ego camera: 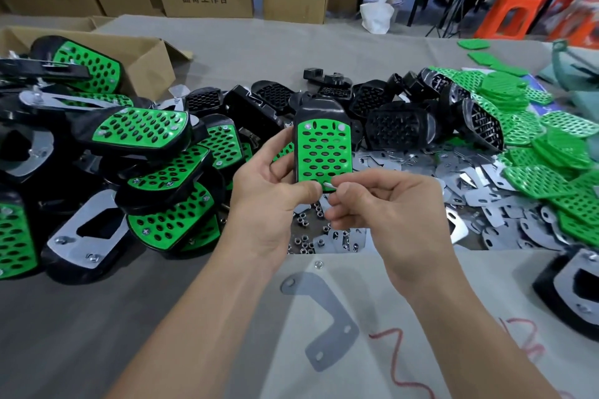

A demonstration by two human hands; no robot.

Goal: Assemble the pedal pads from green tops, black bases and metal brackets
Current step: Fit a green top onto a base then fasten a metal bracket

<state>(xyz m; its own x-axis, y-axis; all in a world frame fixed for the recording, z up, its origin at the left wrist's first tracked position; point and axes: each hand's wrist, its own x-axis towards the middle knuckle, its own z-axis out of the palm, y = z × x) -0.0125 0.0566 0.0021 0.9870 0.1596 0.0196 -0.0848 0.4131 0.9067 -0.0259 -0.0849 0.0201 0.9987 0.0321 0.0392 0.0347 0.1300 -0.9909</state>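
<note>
Black plastic pedal base fitted with perforated green top (322,152), upright in the left hand (265,194); right hand (382,204) pinches a small silver screw (327,185) at its lower edge. Loose black bases (392,125), green tops (551,155), metal brackets (405,160) heaped behind.

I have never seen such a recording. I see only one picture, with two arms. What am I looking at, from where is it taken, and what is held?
There is no machine here: a person works with bare hands, and the single picture comes from a camera worn on the head, looking down. The left hand grips a pedal pad, a green top on a black base. The right hand pinches a small metal piece, perhaps a screw, at the pad's lower edge. On the table lie finished pads on the left, black bases behind, green tops on the right, and, nearer, metal brackets and small nuts.
</note>
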